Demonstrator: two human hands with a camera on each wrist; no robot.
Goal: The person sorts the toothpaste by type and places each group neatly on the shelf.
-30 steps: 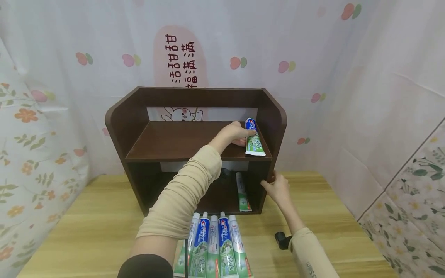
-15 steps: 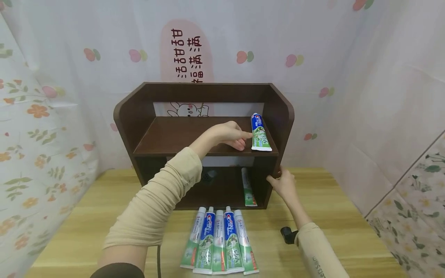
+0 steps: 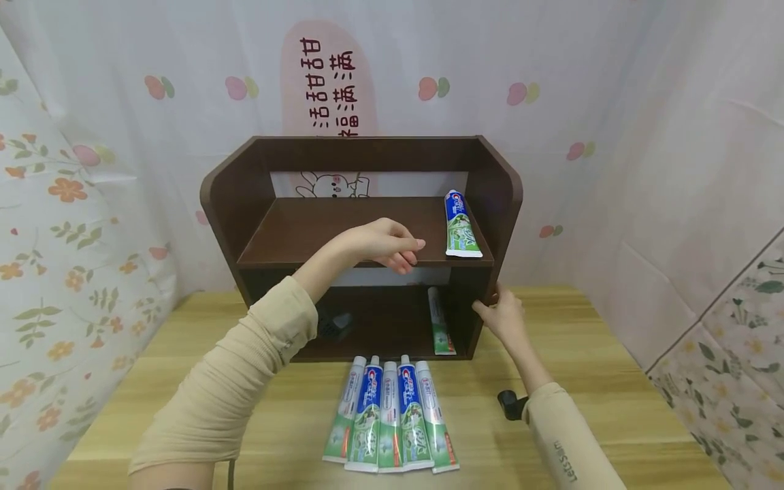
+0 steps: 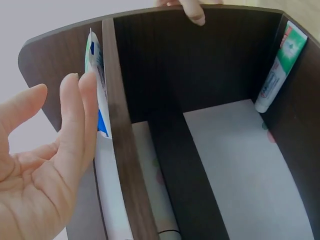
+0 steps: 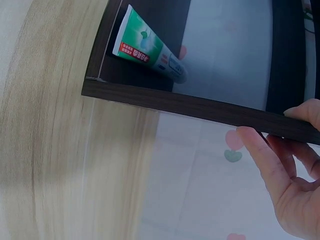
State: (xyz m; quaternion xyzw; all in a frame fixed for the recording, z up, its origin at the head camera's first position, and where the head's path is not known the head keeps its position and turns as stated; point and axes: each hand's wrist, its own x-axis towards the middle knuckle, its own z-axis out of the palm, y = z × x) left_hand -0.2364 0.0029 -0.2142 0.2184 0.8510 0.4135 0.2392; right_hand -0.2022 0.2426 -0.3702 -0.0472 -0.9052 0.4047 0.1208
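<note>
My left hand [image 3: 381,243] hovers in front of the upper board of a dark brown two-tier shelf [image 3: 324,221], fingers loosely extended and holding nothing. Right of it, apart from the fingers, a blue and green toothpaste tube [image 3: 461,228] lies by the right side panel, cap towards the back. On the lower tier, a white and green toothpaste tube [image 3: 441,323] lies against the same panel. My right hand [image 3: 503,316] grips that panel's front edge; in the right wrist view its thumb [image 5: 305,111] is on the inner side and fingers on the outer.
Several toothpaste tubes [image 3: 388,418] lie side by side on the wooden table [image 3: 502,449] before the shelf, caps towards it. A black object [image 3: 333,323] sits on the lower tier. Patterned curtains [image 3: 612,170] hang behind and at both sides.
My left hand has let go of the blue and green toothpaste tube and drawn away to the left. The tube stays on the upper board. My right hand keeps its grip on the panel.
</note>
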